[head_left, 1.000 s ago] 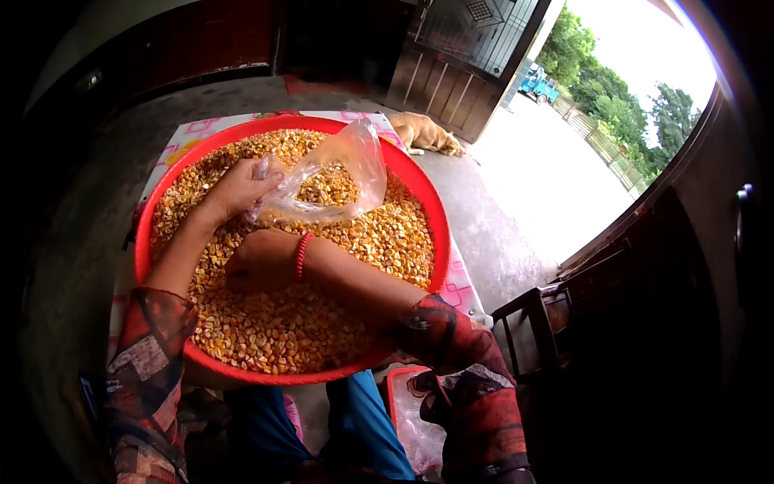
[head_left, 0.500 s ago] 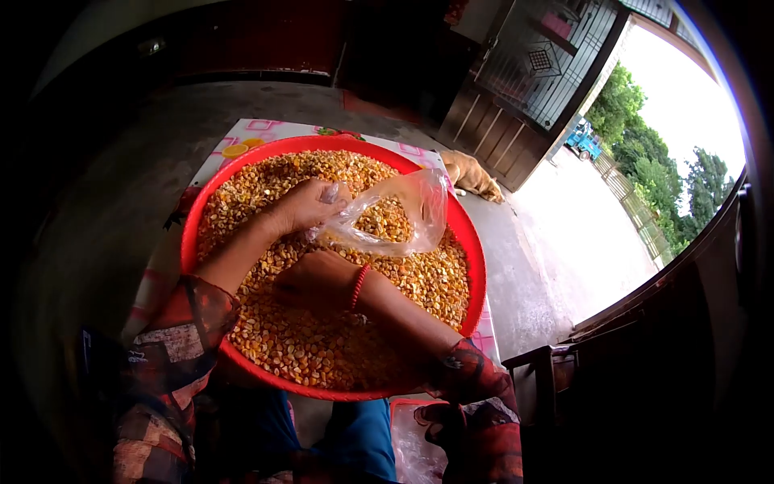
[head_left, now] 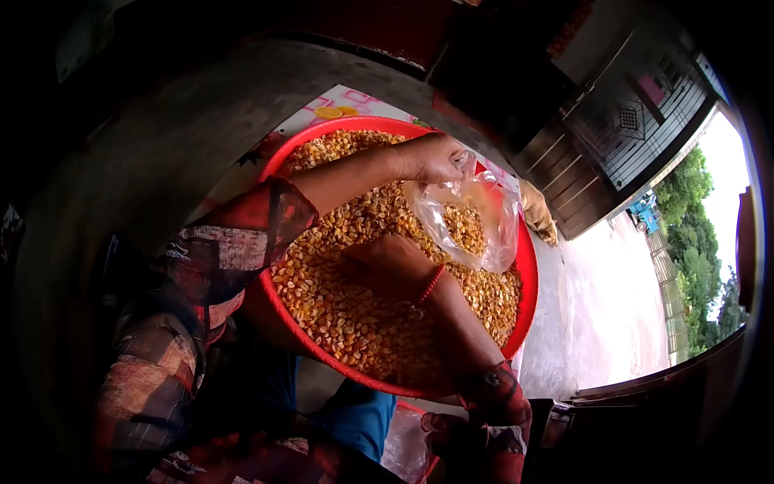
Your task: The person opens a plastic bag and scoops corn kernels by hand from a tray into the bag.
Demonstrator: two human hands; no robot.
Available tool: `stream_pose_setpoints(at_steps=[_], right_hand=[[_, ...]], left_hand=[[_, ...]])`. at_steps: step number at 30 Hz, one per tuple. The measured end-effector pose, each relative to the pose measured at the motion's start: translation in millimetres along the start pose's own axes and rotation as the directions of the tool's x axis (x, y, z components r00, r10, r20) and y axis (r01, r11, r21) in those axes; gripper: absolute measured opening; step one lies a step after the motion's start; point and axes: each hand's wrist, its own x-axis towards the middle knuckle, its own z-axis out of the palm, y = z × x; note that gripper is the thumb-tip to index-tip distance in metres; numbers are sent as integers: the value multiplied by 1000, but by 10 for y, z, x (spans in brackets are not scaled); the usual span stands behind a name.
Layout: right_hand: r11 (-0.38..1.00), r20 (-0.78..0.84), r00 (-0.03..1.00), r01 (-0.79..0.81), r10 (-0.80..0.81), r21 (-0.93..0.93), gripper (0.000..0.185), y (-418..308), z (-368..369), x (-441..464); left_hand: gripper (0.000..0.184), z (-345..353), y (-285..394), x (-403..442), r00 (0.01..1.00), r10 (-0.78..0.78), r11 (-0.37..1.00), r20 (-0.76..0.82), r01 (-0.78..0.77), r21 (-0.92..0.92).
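Note:
A wide red basin [head_left: 528, 302] is filled with dried corn kernels [head_left: 355, 319]. Over its far right side, my left hand [head_left: 439, 158] is closed on the rim of a clear plastic bag [head_left: 501, 226]. The bag's mouth gapes toward me, and kernels show in or through it. Lower and to the left of the bag, my right hand [head_left: 391, 262], with a red beaded bracelet [head_left: 431, 284] at the wrist, rests palm down in the kernels. Its fingers are in shadow and partly sunk among them, so their grip is hidden.
Beneath the basin is a table with a patterned cover [head_left: 359, 103]. A dog [head_left: 537, 211] lies on the floor behind it, near the open door [head_left: 576, 165]. Between my legs and right sleeve, a red-rimmed container with clear plastic [head_left: 407, 444] stands low down.
The head view has turned, so the basin appears further right. My left hand has moved away from my right hand, pulling the bag's rim up and outward. My right hand stays low in the kernels.

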Motion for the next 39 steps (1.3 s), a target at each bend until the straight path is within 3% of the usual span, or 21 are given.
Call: stream_pose_setpoints(at_steps=[3,5,6,7,9,10,12,15,18,21,22,25,26,29,31,33,35,37,38,39], right_hand=[[1000,11,1000,4,-4,2,27,-46,-85,9],[997,-49,998,35,-31,65,22,-56,-171,-4],[995,-128,989,79,-72,52,17,-20,-181,-19],[982,-144,990,30,-3,187,15,-68,-284,-56],[975,-334,942,85,-11,206,16,-44,-439,-98],[969,-413,906,18,87,245,18,11,-477,-127],[921,-536,794,-75,288,383,21,192,-549,-202],[797,-616,565,-132,549,590,26,577,-583,-311],[756,-667,368,-203,648,623,28,889,-540,-375],[794,-666,433,-353,608,496,31,1083,-490,-436],[862,-719,476,-322,506,393,30,1130,-447,-422],[893,-736,523,-370,429,257,27,1143,-339,-380],[866,-689,545,-428,477,260,23,1129,-350,-395],[888,-742,566,-451,359,86,21,1070,-356,-391],[900,-819,519,-436,245,-7,16,929,-389,-331],[931,-800,560,-364,213,-8,10,685,-439,-248],[985,-742,663,-172,100,-21,5,400,-406,-135],[996,-598,799,-87,55,-24,2,110,-347,-2],[994,-549,833,10,-69,-109,10,122,-271,79],[988,-478,876,-7,-67,-153,19,57,-238,137]], left_hand=[[20,72,-112,-68,956,195,981,-217,-186,58],[20,121,-83,-197,924,-214,928,-317,91,-360],[19,131,-108,-270,908,-237,941,-347,126,-314],[19,113,-73,-343,899,-255,938,-357,140,-317],[20,69,1,-416,839,-240,971,-488,200,-132],[28,86,-19,-390,811,-262,964,-523,195,-180],[29,86,-24,-362,817,-277,957,-506,189,-219],[29,53,128,-383,813,-292,948,-504,178,-263],[33,148,78,-366,819,-109,992,-564,49,-120],[36,139,89,-363,844,-132,988,-520,71,-135],[36,131,89,-358,841,-135,988,-523,74,-137],[39,76,103,-368,817,-146,987,-557,81,-139],[34,47,108,-372,840,-189,980,-509,132,-147],[30,-6,105,-387,854,-236,971,-464,193,-139],[29,-23,95,-411,853,-237,971,-465,202,-125],[27,-51,104,-421,848,-205,979,-489,175,-107],[26,-89,100,-412,854,-192,981,-483,170,-90],[25,-97,73,-393,860,-183,983,-477,168,-74],[27,-79,54,-382,838,-149,989,-525,117,-94],[33,-58,51,-387,813,-117,992,-570,65,-111]])
